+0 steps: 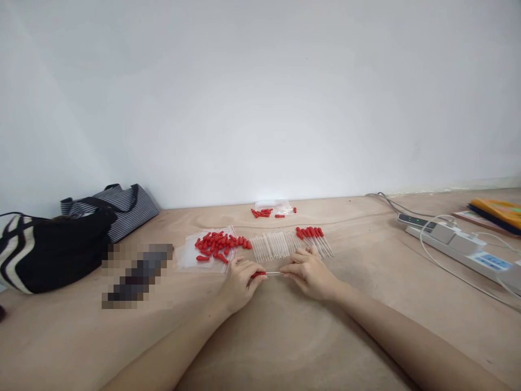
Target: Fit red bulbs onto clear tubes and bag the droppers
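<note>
My left hand [241, 283] pinches a red rubber dropper bulb [258, 275] between thumb and fingers. A thin clear glass tube [274, 273] runs level from that bulb to my right hand [310, 275], which is closed on its other end. Whether the tube sits inside the bulb is hidden by my fingers. Just beyond my hands lies a row of loose glass tubes [274, 245]. To its right are several tubes with red bulbs on their ends, assembled droppers [312, 232]. A heap of red bulbs [214, 243] lies on a clear plastic bag [187, 255] at the left.
Farther back, more small red pieces [262, 213] lie by another plastic bag [277, 205]. A white power strip [459, 247] with cables stands at the right, near a yellow pouch [494, 212]. Black bag [57, 252] and striped bag [134, 212] are at the left, beside a blurred dark object [140, 274].
</note>
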A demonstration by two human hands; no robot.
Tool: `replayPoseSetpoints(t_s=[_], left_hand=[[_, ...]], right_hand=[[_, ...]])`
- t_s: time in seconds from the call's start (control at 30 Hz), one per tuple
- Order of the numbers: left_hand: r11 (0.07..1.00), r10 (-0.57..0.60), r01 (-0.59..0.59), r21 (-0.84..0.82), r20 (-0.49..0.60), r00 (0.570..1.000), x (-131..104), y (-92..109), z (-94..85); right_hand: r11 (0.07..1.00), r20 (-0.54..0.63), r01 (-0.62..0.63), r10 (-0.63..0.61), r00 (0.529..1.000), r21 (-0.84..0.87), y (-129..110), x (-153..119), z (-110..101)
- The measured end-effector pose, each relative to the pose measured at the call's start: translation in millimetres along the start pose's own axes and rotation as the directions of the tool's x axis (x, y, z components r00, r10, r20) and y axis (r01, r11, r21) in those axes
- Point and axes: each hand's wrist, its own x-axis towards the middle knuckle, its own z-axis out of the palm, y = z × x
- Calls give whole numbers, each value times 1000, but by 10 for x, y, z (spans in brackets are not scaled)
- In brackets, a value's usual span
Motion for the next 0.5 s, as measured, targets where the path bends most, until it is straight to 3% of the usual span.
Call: replayPoseSetpoints(t_s=[0.1, 0.2, 0.3, 0.37, 0.43, 0.5], left_hand=[[999, -29, 30, 20, -45, 999, 6, -35, -14], [979, -159, 180, 98, -188, 969, 12, -137, -40], [912, -301, 362, 192, -285, 910, 28, -297, -87], [859, -354, 441, 261, -320, 879, 42, -398, -116], [814, -387, 491, 311, -341, 857, 55, -470, -131], [785, -408, 518, 340, -347, 845, 63, -509, -131]], right_hand=[[998, -36, 1, -3, 999, -62, 63, -13, 16], [977, -159, -201, 188, 969, -68, 190, 3, 55], [854, -299, -520, 488, 820, -30, 376, 38, 96], [755, -323, -655, 613, 722, -33, 486, 61, 125], [690, -314, -721, 671, 671, -66, 557, 78, 154], [663, -300, -743, 692, 657, -97, 590, 84, 183]])
